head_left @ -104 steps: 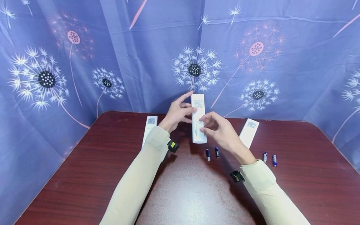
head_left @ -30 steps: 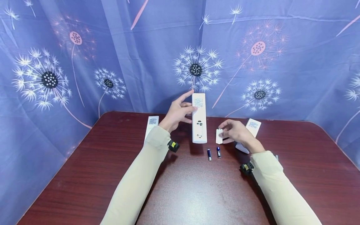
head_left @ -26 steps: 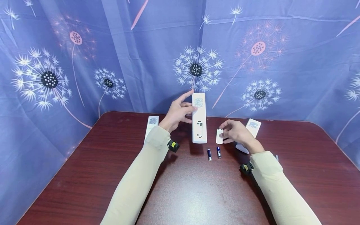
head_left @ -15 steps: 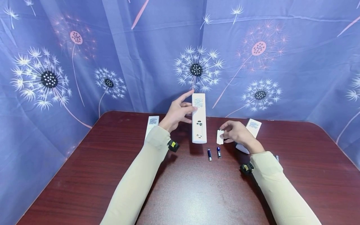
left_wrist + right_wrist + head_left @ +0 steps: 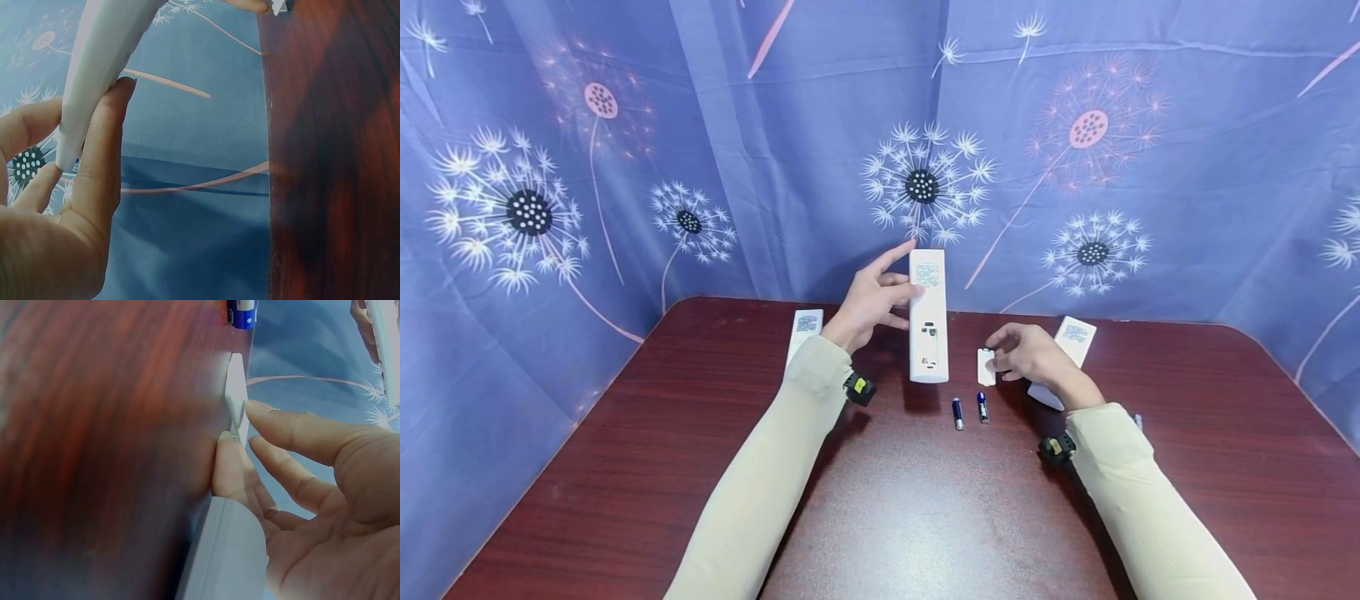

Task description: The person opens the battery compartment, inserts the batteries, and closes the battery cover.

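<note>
My left hand grips a white remote control by its upper left side, back turned toward me and raised off the table. Its battery compartment is uncovered, with metal contacts showing. In the left wrist view, thumb and fingers take the remote from both sides. My right hand pinches a small white battery cover at the tabletop, right of the remote. The right wrist view has the thumb and a finger at the cover's near edge. Two blue batteries lie just below the cover.
One white remote lies at the left, partly behind my left sleeve. Another remote lies partly behind my right hand. A further battery peeks out by the right sleeve. A blue flowered cloth hangs behind the dark red table.
The battery cover has come off the remote; my right hand has carried it right and down to the tabletop. Over the last second it has moved only slightly. The left hand keeps its hold.
</note>
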`<state>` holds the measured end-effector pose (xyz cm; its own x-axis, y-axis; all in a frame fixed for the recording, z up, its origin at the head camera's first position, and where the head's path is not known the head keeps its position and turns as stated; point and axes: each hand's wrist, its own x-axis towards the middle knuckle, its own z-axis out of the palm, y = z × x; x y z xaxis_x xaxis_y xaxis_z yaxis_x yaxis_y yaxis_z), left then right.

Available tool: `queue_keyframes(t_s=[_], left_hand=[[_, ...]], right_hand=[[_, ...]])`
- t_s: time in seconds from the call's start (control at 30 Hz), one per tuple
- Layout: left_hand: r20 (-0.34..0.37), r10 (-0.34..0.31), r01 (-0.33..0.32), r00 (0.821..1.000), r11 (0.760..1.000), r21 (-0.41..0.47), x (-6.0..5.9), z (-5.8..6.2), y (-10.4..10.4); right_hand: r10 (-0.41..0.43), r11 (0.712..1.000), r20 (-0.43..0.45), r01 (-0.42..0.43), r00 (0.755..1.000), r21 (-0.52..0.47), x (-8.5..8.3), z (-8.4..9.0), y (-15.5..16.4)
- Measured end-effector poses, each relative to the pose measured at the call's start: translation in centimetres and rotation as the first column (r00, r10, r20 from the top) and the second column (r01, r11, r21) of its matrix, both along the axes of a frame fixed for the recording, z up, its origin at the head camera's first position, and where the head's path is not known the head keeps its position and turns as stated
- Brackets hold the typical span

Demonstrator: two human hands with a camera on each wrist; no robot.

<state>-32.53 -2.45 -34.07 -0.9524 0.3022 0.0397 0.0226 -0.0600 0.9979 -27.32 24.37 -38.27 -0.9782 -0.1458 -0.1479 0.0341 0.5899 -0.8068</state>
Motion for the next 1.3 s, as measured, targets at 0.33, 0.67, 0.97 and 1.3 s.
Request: queue_keyframes(t_s=[0.33, 0.67, 0.97, 1.3], left_hand=[[-0.008, 0.003, -0.003, 1.000, 1.000, 0.002, 0.1, 0.0, -0.6], [-0.014, 0.014, -0.014, 1.000, 1.000, 0.006, 0.1, 0.0, -1.4], [-0.022, 0.022, -0.022, 1.000, 1.000, 0.009, 0.1, 0.1, -2.3], [-0.022, 0.032, -0.032, 0.999, 0.999, 0.005, 0.3, 0.3, -2.6]], right_hand=[[0.022, 0.999, -0.106, -0.025, 0.994, -0.024, 0.2, 0.5, 0.4], [0.123, 0.992, -0.296, -0.105, 0.947, 0.077, 1.9, 1.8, 0.0], [0.248, 0.967, -0.328, -0.210, 0.911, 0.147, 4.4, 2.3, -0.9], [0.399, 0.907, -0.381, -0.300, 0.834, 0.295, 5.7, 1.2, -1.6]])
